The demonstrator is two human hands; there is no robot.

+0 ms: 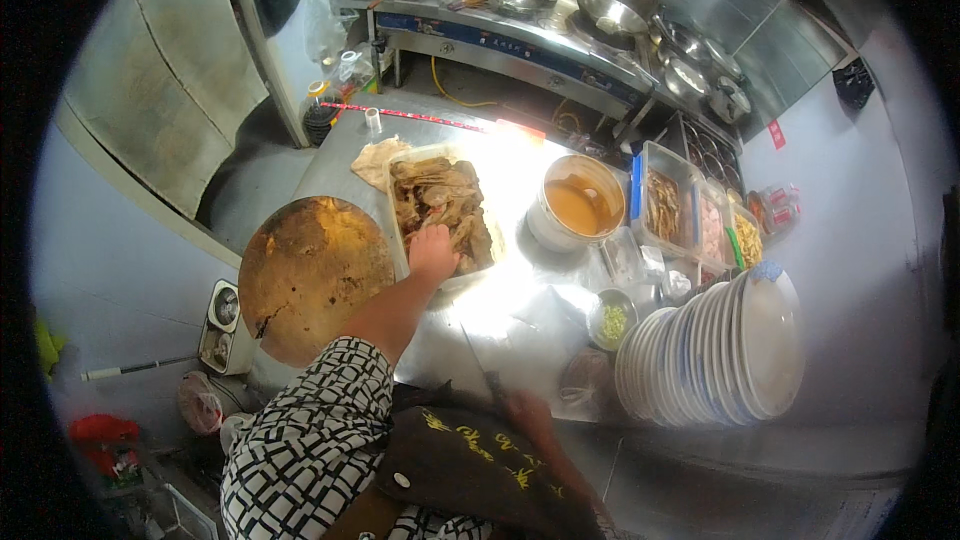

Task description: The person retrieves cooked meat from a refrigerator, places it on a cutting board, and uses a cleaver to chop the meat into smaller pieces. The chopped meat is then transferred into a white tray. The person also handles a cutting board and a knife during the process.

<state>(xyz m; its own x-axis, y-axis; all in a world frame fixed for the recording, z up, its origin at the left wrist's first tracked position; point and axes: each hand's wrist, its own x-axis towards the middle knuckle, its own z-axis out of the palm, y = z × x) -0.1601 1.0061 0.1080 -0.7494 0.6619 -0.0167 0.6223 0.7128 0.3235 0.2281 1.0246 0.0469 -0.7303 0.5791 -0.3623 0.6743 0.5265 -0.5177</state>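
Observation:
A white rectangular tub [398, 258] holds a heap of brown cooked meat pieces [440, 185]. My left hand [434, 252] reaches into it, fingers bent down around a piece of the meat, their tips partly hidden. Left of the tub lies a round wooden chopping block [315, 275], stained dark and orange, with nothing on it. By the near edge of the steel table, my right hand [528, 412] is closed around the dark handle of a knife [494, 383]. Its blade points away from me over the table and is hard to make out in the glare.
Right of the tub stands a white bucket [562, 237] of brown liquid. Beyond it are clear food boxes [666, 202]. A bowl of chopped greens [612, 320] sits beside a long row of stacked white plates [700, 355]. A stove [500, 45] with several woks lines the back wall.

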